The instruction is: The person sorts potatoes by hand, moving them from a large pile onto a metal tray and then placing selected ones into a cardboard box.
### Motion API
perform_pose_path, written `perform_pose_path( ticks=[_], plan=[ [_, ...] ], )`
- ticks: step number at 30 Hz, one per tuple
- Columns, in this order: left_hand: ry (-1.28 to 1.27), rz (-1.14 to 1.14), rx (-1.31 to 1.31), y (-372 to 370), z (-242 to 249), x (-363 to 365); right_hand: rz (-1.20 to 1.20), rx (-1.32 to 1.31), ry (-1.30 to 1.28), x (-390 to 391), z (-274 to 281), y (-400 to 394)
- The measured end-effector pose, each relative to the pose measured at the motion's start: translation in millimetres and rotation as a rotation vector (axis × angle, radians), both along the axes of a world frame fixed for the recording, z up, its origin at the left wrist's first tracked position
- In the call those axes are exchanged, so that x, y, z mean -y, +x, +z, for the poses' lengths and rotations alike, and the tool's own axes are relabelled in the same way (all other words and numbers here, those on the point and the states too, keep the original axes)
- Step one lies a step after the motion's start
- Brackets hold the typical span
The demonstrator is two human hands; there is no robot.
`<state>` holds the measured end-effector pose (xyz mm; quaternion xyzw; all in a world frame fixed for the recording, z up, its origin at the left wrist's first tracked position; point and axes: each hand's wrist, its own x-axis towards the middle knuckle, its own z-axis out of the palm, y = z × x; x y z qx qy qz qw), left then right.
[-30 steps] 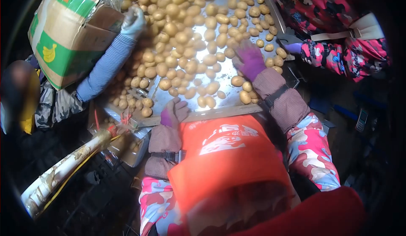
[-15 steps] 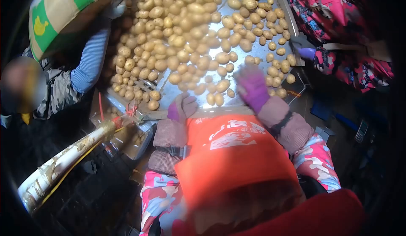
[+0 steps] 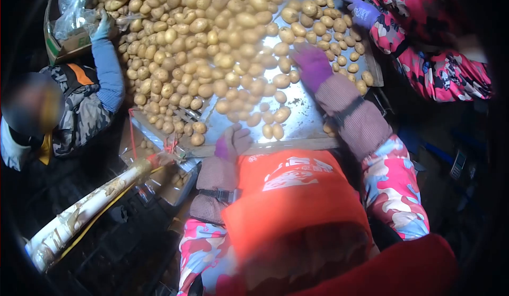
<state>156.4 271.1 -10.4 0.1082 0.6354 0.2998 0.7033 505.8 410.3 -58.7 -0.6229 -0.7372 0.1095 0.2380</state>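
Observation:
Many potatoes [image 3: 199,57] lie in a thick heap on the metal sorting table [image 3: 217,131], with looser ones toward the front. My left hand [image 3: 234,141], in a purple and grey glove, rests at the front edge, its fingers partly spread and holding nothing. Two small potatoes [image 3: 272,131] lie a little to its right. Farther out, my right hand [image 3: 313,67], in a similar glove, reaches over the right side of the table. Its fingers stretch forward beside several potatoes; the fingertips are blurred, and no potato shows in its grasp.
At the left, a co-worker's gloved hand [image 3: 101,26] is at a cardboard box [image 3: 74,44] with clear plastic. Another person's purple-gloved hand [image 3: 363,12] is at the table's right edge. A white taped pole [image 3: 90,211] and a box of potatoes [image 3: 177,182] stand front left.
My right hand has moved forward and slightly left, deeper among the potatoes. My left hand stays by the front edge. The left co-worker's box has been lowered to the table's side.

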Motion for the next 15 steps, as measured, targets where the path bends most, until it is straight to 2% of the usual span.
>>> perform_pose_path(
  ticks=[1,3,5,7,9,11,13,15],
  plan=[
    [0.001,0.001,-0.002,0,1,1,-0.015,-0.026,-0.106,-9,-7,-10],
    [0.005,-0.010,0.011,0,5,1,-0.159,0.096,-0.461,-16,15,-29],
    [-0.018,-0.015,0.010,0,8,1,-0.312,-0.284,-0.547,-6,4,-27],
    [-0.015,-0.017,0.027,1,9,0,-0.258,-0.154,-0.487,-3,7,-17],
    [0.001,-0.018,0.048,-3,8,4,-0.003,0.471,-0.282,-1,23,-9],
    [0.012,-0.056,0.111,-9,6,6,0.139,0.471,-0.260,5,30,2],
    [0.039,-0.062,0.272,-20,-9,8,-0.137,0.059,-0.659,4,78,-20],
    [0.074,-0.055,0.545,-27,-42,12,-0.275,-0.223,-0.607,34,110,-46]
  ],
)
